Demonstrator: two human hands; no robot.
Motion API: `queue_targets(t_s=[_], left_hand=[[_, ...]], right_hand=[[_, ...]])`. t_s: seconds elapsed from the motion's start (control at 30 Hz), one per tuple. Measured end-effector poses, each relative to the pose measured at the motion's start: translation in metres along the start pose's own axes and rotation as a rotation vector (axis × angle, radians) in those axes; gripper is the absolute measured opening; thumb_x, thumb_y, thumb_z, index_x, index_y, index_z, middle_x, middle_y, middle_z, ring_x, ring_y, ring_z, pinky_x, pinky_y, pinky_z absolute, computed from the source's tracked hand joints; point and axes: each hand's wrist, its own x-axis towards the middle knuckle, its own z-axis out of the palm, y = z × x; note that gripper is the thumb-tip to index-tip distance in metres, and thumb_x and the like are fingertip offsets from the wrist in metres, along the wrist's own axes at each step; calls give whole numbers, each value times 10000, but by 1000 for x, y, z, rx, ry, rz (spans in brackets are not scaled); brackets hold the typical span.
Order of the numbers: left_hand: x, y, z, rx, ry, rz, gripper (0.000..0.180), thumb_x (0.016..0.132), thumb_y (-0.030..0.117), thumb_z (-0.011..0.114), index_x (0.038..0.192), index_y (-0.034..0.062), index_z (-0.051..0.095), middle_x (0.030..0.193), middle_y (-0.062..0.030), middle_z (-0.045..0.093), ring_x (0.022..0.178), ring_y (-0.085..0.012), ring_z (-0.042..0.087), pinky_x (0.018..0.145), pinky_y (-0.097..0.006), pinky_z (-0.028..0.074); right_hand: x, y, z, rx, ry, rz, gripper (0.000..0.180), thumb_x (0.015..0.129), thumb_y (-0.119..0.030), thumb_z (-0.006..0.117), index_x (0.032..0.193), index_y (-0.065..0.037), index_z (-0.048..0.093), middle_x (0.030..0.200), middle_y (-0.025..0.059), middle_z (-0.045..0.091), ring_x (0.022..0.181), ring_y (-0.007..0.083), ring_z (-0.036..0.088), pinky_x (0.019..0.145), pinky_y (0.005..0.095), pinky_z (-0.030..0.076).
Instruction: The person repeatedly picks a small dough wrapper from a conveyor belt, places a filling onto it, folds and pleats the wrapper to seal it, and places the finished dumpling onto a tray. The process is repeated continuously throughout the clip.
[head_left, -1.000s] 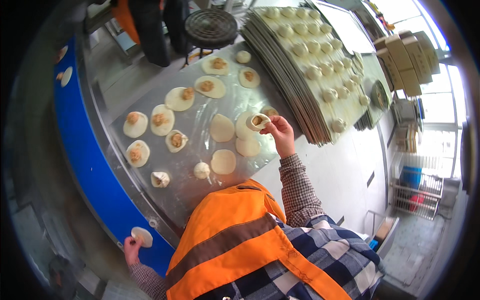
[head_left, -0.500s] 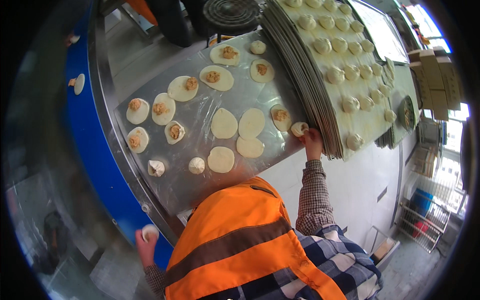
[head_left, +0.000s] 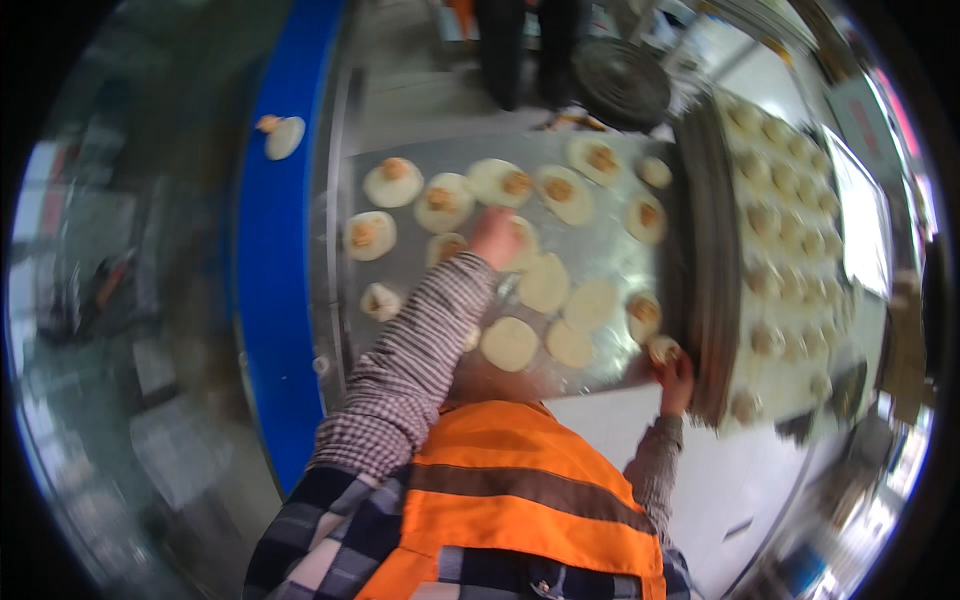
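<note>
My left hand reaches over the metal table, its blurred fingers closed on the edge of a pale dough wrapper. Whether this wrapper carries filling is hidden. At the table's right front corner my right hand pinches a partly gathered bun. Close by lies a wrapper topped with orange-brown filling. Several plain dough rounds lie in front of my left hand, and several filled wrappers spread across the far half. My left sleeve partly covers a closed bun.
Right of the table stands a stack of trays, the top one bearing rows of shaped buns. A blue belt runs along the left, with a wrapper and filling on it. A round dark stool stands beyond.
My left hand has swung from beside the blue belt up over the table, bringing a wrapper among the others. My right hand stays at the corner with the bun. The whole view has turned.
</note>
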Motion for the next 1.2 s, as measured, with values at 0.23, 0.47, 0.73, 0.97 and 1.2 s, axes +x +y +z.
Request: queue_targets(t_s=[0.23,0.47,0.73,0.97,1.2], left_hand=[[-32,-163,-126,-582,687,-236,403,823,188,705,1154,22,545,980,-64,636,796,-139,603,654,-298,524],[-47,-366,-212,-168,810,-723,655,828,410,658,1302,-1,467,1258,-231,562,1152,-360,557,974,-443,444],[-119,-362,-219,-661,604,-620,306,851,199,696,1061,6,588,943,-88,668,793,-137,624,659,-268,507],[-227,-354,-168,-313,348,-488,414,834,122,685,1199,-21,551,1043,-111,629,924,-192,612,834,-313,506],[-294,-376,-164,-891,-39,-550,362,816,19,683,1145,25,532,964,-46,580,916,-147,570,811,-264,483]], right_hand=[[-14,-9,-1,204,117,1,385,946,-168,575,1284,1,504,1121,108,609,859,177,629,726,290,546],[-71,-48,22,365,243,-168,293,957,-135,565,1212,3,528,1095,116,612,872,174,612,771,300,542],[-89,-89,66,342,132,-231,279,953,-135,576,1195,0,544,1088,112,620,888,175,617,781,306,535],[-81,-117,125,337,-1,-268,284,939,-85,576,1203,13,537,1076,113,624,910,194,629,777,322,546],[-110,-143,153,476,-55,-313,268,936,-82,569,1179,30,558,1087,118,614,922,207,641,774,344,579]])
